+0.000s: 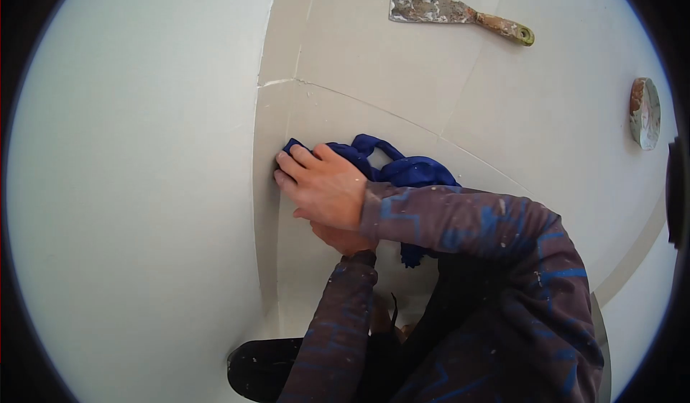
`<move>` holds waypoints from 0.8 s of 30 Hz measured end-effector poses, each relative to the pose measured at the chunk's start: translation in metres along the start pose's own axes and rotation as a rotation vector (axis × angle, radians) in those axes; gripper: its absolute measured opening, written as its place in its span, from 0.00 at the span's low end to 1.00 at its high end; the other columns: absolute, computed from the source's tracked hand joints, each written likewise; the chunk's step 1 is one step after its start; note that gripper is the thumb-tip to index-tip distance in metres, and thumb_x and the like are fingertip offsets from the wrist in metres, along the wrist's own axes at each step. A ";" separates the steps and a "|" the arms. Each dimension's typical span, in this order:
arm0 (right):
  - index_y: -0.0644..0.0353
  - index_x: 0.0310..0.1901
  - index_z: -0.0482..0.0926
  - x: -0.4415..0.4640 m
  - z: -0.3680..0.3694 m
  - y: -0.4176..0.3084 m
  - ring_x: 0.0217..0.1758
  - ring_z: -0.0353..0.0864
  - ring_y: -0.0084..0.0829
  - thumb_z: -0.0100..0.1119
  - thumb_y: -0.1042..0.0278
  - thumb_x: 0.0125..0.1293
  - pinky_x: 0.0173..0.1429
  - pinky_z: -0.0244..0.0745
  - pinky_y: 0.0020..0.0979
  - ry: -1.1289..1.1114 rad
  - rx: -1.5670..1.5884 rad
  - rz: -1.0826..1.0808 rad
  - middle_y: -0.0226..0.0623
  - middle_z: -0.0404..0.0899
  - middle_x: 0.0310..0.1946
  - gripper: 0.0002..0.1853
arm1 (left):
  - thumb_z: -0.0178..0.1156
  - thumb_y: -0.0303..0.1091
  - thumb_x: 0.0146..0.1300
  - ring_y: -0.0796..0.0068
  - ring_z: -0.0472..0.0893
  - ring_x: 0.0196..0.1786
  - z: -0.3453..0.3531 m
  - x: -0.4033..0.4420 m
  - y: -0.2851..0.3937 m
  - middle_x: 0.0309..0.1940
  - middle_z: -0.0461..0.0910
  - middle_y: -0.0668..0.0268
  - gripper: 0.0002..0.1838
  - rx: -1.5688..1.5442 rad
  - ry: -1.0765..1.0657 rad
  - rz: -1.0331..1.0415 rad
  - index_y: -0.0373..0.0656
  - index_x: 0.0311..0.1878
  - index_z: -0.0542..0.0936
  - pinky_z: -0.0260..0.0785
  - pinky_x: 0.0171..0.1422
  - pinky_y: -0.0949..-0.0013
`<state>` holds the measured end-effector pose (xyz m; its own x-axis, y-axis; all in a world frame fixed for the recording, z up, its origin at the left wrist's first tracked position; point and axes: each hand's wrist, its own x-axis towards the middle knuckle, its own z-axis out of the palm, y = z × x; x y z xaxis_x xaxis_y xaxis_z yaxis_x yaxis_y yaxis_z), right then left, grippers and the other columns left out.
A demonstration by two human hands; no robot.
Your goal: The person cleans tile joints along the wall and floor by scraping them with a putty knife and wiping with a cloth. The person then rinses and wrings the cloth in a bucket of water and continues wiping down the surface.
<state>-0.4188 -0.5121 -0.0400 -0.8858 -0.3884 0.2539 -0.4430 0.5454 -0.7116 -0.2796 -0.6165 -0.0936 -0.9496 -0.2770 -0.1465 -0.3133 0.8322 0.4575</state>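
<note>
My right hand (327,187) presses a crumpled blue cloth (424,171) against the tiled skirting (267,209) at the foot of the wall. A corner of the cloth sticks out past the fingertips, and the rest bunches on the floor behind the hand and under the forearm. Beneath the right wrist lies my left hand (343,239), mostly covered by the right one. Its fingers are hidden, so what it holds, if anything, does not show. Both sleeves are dark with blue lines and pale specks.
A putty-stained scraper (449,7) lies on the tiled floor (388,65) at the top. To the far right is a round, smeared container or lid (645,114). The pale wall (144,187) rises along the left. A black shoe (262,363) shows at the bottom.
</note>
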 end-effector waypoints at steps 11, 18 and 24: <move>0.61 0.46 0.88 0.050 -0.071 0.115 0.51 0.85 0.48 0.69 0.76 0.62 0.57 0.82 0.43 0.612 -0.089 0.343 0.40 0.86 0.47 0.10 | 0.52 0.28 0.65 0.51 0.73 0.50 -0.010 0.000 0.020 0.46 0.72 0.54 0.12 0.077 0.190 0.227 0.38 0.50 0.73 0.64 0.57 0.50; 0.57 0.44 0.87 0.091 -0.058 0.147 0.61 0.79 0.36 0.57 0.75 0.63 0.60 0.72 0.41 0.346 -0.532 0.229 0.31 0.85 0.52 0.11 | 0.55 0.31 0.62 0.50 0.75 0.49 -0.008 0.001 0.016 0.46 0.74 0.56 0.12 0.096 0.228 0.215 0.43 0.48 0.75 0.65 0.56 0.48; 0.60 0.40 0.85 0.060 -0.037 0.086 0.56 0.76 0.36 0.59 0.70 0.62 0.57 0.72 0.36 0.046 -0.453 0.101 0.33 0.80 0.49 0.08 | 0.55 0.30 0.62 0.50 0.75 0.51 -0.008 0.000 0.018 0.46 0.74 0.57 0.12 0.090 0.252 0.204 0.42 0.48 0.75 0.65 0.56 0.48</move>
<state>-0.5152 -0.4605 -0.0617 -0.9283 -0.2888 0.2343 -0.3608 0.8521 -0.3792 -0.2852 -0.6050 -0.0787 -0.9653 -0.2010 0.1665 -0.1268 0.9187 0.3740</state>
